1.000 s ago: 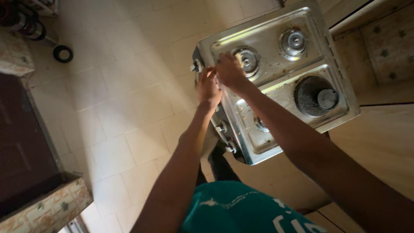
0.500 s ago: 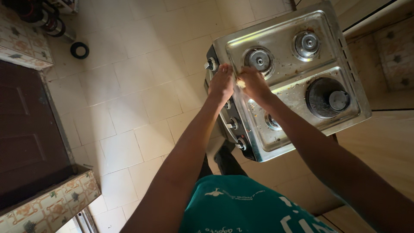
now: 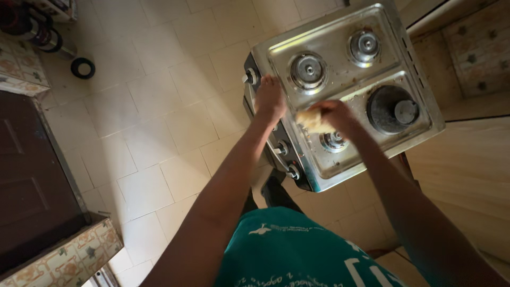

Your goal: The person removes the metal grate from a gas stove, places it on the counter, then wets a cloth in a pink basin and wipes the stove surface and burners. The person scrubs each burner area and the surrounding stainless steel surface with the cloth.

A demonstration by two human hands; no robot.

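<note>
A stainless steel gas stove (image 3: pixel 382 42) with several burners stands on the tiled floor, seen from above. My left hand (image 3: pixel 269 98) rests on the stove's front left edge, near the control knobs (image 3: pixel 249 77), fingers curled over the rim. My right hand (image 3: pixel 334 117) is closed on a pale yellow sponge (image 3: pixel 312 121) pressed against the stove top, beside a small burner (image 3: pixel 333 141). The stove top is smeared with grime around the large dark burner (image 3: pixel 394 109).
Pale floor tiles (image 3: pixel 159 122) spread to the left. A dark wooden door (image 3: pixel 26 186) and patterned tiled ledge (image 3: pixel 69 255) sit at lower left. A black ring (image 3: pixel 82 68) lies on the floor at upper left. Wooden cabinet surface (image 3: pixel 467 159) is to the right.
My right hand has slid from the stove's front left corner toward the middle of the top, with the sponge now showing. My left hand stays on the front edge. The view has shifted.
</note>
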